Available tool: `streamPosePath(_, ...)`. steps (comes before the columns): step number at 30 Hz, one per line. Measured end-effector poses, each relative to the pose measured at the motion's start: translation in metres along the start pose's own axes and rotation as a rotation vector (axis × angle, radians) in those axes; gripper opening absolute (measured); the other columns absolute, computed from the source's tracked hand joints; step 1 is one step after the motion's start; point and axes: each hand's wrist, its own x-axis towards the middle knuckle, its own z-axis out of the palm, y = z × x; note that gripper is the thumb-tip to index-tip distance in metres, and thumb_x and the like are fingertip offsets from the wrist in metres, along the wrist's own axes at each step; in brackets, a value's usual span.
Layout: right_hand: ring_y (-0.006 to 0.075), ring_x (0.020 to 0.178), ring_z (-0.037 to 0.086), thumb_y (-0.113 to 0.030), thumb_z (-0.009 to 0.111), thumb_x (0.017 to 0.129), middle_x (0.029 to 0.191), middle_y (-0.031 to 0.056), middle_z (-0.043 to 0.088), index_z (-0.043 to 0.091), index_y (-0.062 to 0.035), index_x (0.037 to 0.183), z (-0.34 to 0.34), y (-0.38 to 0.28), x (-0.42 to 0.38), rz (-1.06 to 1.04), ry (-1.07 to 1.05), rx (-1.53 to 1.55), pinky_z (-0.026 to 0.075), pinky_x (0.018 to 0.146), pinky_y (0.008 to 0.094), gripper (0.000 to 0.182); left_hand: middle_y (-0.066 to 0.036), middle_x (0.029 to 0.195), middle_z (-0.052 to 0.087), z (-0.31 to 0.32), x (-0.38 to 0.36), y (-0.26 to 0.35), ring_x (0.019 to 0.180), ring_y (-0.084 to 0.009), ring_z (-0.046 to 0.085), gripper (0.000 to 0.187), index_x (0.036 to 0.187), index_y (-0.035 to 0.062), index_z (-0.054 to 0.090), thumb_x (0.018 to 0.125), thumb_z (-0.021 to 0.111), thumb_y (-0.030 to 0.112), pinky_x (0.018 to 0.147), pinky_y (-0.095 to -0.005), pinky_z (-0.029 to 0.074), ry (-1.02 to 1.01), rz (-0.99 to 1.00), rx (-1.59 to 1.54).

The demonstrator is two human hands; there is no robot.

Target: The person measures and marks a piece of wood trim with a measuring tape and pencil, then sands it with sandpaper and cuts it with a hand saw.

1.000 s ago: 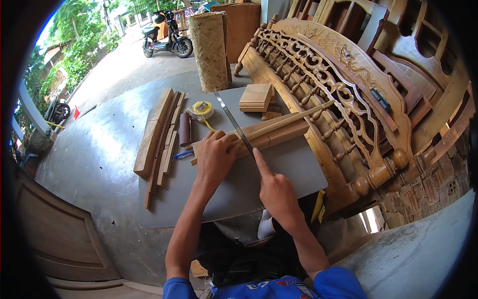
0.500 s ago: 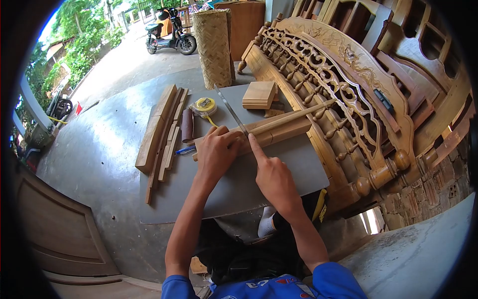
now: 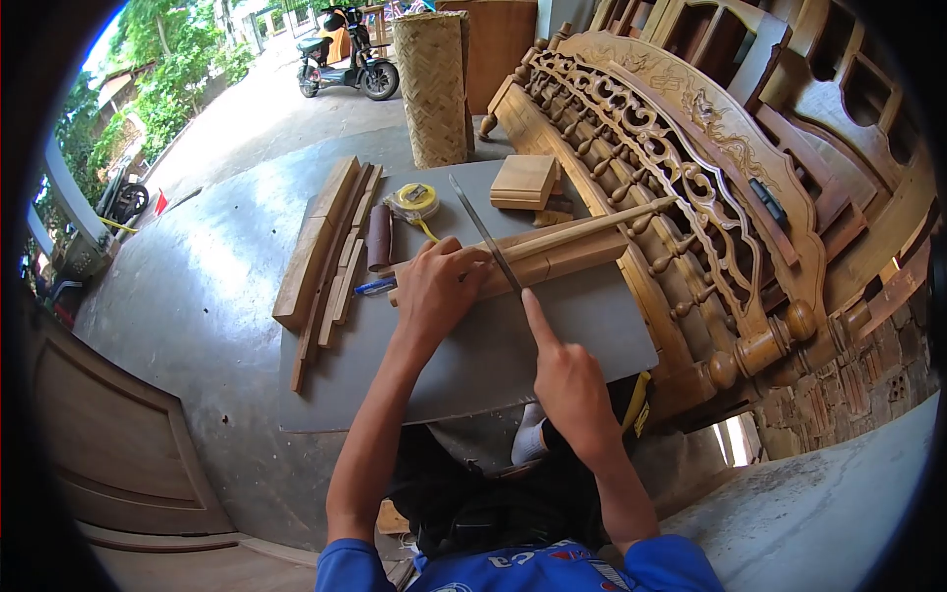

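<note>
My left hand [image 3: 441, 291] is closed over the near end of a long wooden strip [image 3: 602, 219], pressing it along a thicker wooden block [image 3: 572, 264]. A long, narrow metal blade [image 3: 488, 237], a file or a saw by its shape, lies slantwise across the strip just right of my left fingers. My right hand [image 3: 570, 385] is closed round its near end, index finger stretched along it; the handle is hidden in the palm. A blue pen [image 3: 375, 286] and a yellow tape measure [image 3: 414, 202] lie left of and beyond my left hand.
The grey tabletop [image 3: 473, 365] also carries wooden pieces [image 3: 321, 242] at left, a brown cylinder [image 3: 380, 237] and stacked square blocks [image 3: 523, 182]. Carved wooden furniture panels [image 3: 681, 128] lean close on the right. A woven roll [image 3: 434, 89] stands behind the table.
My right hand has drawn the blade back toward me and slightly right, so more of it shows on the near side of the strip. My left hand keeps its hold. The view has shifted slightly.
</note>
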Motion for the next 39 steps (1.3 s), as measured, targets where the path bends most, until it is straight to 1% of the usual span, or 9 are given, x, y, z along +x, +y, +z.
streamPosePath(5, 0.0343, 0.062, 0.062, 0.006, 0.05, 0.074, 0.062, 0.0168, 0.056, 0.021, -0.015, 0.141, 0.015, 0.014, -0.035, -0.048, 0.092, 0.011, 0.052, 0.058, 0.0429, 0.077, -0.005, 0.071, 0.059, -0.002, 0.001, 0.002, 0.073, -0.0229, 0.057, 0.009, 0.079, 0.0133, 0.07, 0.072, 0.067, 0.018, 0.062, -0.0357, 0.046, -0.018, -0.016, 0.016)
streamPosePath(10, 0.0316, 0.059, 0.062, 0.004, 0.05, 0.075, 0.062, 0.0148, 0.055, 0.019, -0.0158, 0.142, 0.02, 0.015, -0.046, -0.029, 0.076, -0.024, 0.053, 0.054, 0.0403, 0.076, -0.006, 0.072, 0.062, -0.002, 0.004, 0.001, 0.072, -0.0229, 0.059, 0.012, 0.076, 0.008, 0.069, 0.072, 0.068, 0.019, 0.064, -0.0354, 0.046, -0.023, -0.046, 0.001)
streamPosePath(17, 0.0288, 0.059, 0.063, -0.003, 0.052, 0.079, 0.062, 0.0123, 0.056, 0.018, -0.0128, 0.142, 0.016, 0.004, -0.014, -0.07, 0.061, -0.165, 0.053, 0.053, 0.0372, 0.072, -0.007, 0.072, 0.062, -0.002, 0.005, -0.001, 0.07, -0.0225, 0.059, 0.012, 0.074, 0.0063, 0.069, 0.071, 0.07, 0.018, 0.063, -0.0342, 0.047, -0.034, -0.022, -0.013)
streamPosePath(20, 0.0293, 0.057, 0.063, -0.004, 0.052, 0.079, 0.062, 0.0122, 0.058, 0.019, -0.0127, 0.142, 0.027, 0.001, 0.028, -0.112, 0.18, -0.1, 0.053, 0.052, 0.0374, 0.072, -0.007, 0.071, 0.062, -0.002, 0.005, -0.001, 0.07, -0.0228, 0.059, 0.012, 0.075, 0.0068, 0.069, 0.07, 0.07, 0.018, 0.062, -0.0346, 0.046, -0.038, -0.004, 0.018)
streamPosePath(23, 0.0296, 0.058, 0.063, -0.004, 0.051, 0.08, 0.063, 0.014, 0.058, 0.02, -0.0108, 0.141, 0.023, 0.003, 0.023, -0.102, 0.142, -0.091, 0.053, 0.053, 0.0382, 0.069, -0.007, 0.071, 0.061, 0.0, 0.005, -0.002, 0.07, -0.0232, 0.059, 0.011, 0.075, 0.0076, 0.069, 0.07, 0.07, 0.018, 0.062, -0.0351, 0.046, -0.04, -0.029, -0.002)
streamPosePath(26, 0.0306, 0.061, 0.064, -0.003, 0.048, 0.082, 0.065, 0.0156, 0.059, 0.021, -0.0088, 0.141, 0.014, 0.02, -0.025, -0.121, 0.066, -0.122, 0.053, 0.054, 0.039, 0.065, -0.007, 0.07, 0.06, 0.0, 0.004, 0.0, 0.069, -0.0238, 0.058, 0.012, 0.073, 0.0077, 0.069, 0.07, 0.07, 0.019, 0.061, -0.0359, 0.046, -0.017, -0.036, 0.002)
streamPosePath(29, 0.0317, 0.062, 0.064, -0.002, 0.048, 0.081, 0.064, 0.0162, 0.059, 0.021, -0.0095, 0.141, 0.002, 0.014, -0.011, -0.084, -0.009, -0.114, 0.053, 0.055, 0.0396, 0.066, -0.007, 0.069, 0.059, 0.0, 0.005, -0.003, 0.069, -0.0244, 0.058, 0.012, 0.072, 0.0075, 0.068, 0.071, 0.069, 0.019, 0.06, -0.0365, 0.045, -0.016, 0.005, -0.011)
streamPosePath(33, 0.0322, 0.058, 0.063, 0.002, 0.051, 0.076, 0.06, 0.0159, 0.058, 0.02, -0.0137, 0.142, 0.029, 0.006, 0.043, -0.149, 0.202, -0.065, 0.053, 0.054, 0.0408, 0.074, -0.007, 0.069, 0.058, 0.001, 0.004, -0.003, 0.07, -0.0247, 0.057, 0.011, 0.072, 0.0077, 0.067, 0.071, 0.068, 0.018, 0.061, -0.0371, 0.045, -0.017, 0.01, 0.039)
streamPosePath(39, 0.0327, 0.067, 0.064, 0.002, 0.053, 0.075, 0.066, 0.0182, 0.059, 0.019, -0.0147, 0.142, 0.016, 0.023, -0.02, -0.084, 0.048, -0.109, 0.053, 0.06, 0.0423, 0.076, -0.007, 0.072, 0.06, -0.001, 0.004, -0.004, 0.069, -0.0239, 0.058, 0.013, 0.075, 0.0065, 0.067, 0.071, 0.071, 0.018, 0.061, -0.0352, 0.046, -0.008, 0.012, 0.046)
